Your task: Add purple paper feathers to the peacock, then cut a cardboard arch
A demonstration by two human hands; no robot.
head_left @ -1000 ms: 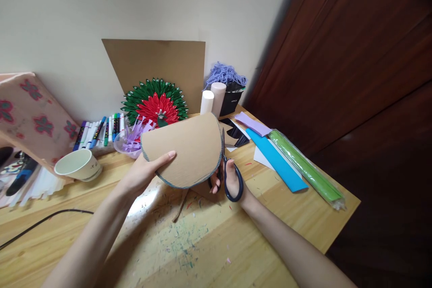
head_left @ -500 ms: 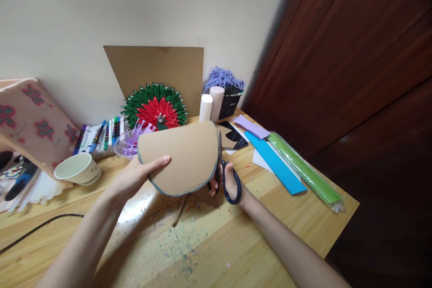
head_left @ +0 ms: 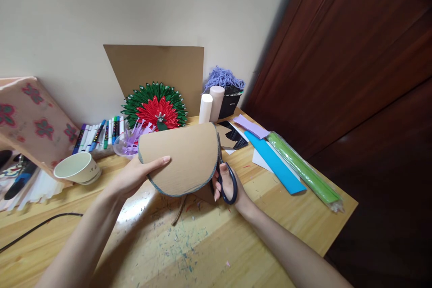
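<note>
A rounded piece of brown cardboard (head_left: 184, 155) with a blue-green line along its curved edge is held up above the table. My left hand (head_left: 140, 173) grips its left side, thumb on top and the other fingers hidden underneath. In my right hand (head_left: 231, 186) are dark-handled scissors (head_left: 231, 195), thumb through one loop. Their blades lie along the right edge of the cardboard, pointing away from me. The lower blade is mostly hidden. Under the cardboard, a thin brown strip (head_left: 178, 210) rests on the table.
Behind stand a red and green ribbon flower (head_left: 157, 108), a cardboard sheet (head_left: 155, 63) and two white cylinders (head_left: 205, 109). Markers (head_left: 97, 135) and a paper bowl (head_left: 77, 168) sit left on the wooden table (head_left: 202, 256). Blue paper (head_left: 275, 162) and a green packet (head_left: 303, 171) lie right.
My right thumb and the upper scissor loop have shifted slightly left, and the scissor handles are closer together. The cardboard and my left hand are almost unmoved.
</note>
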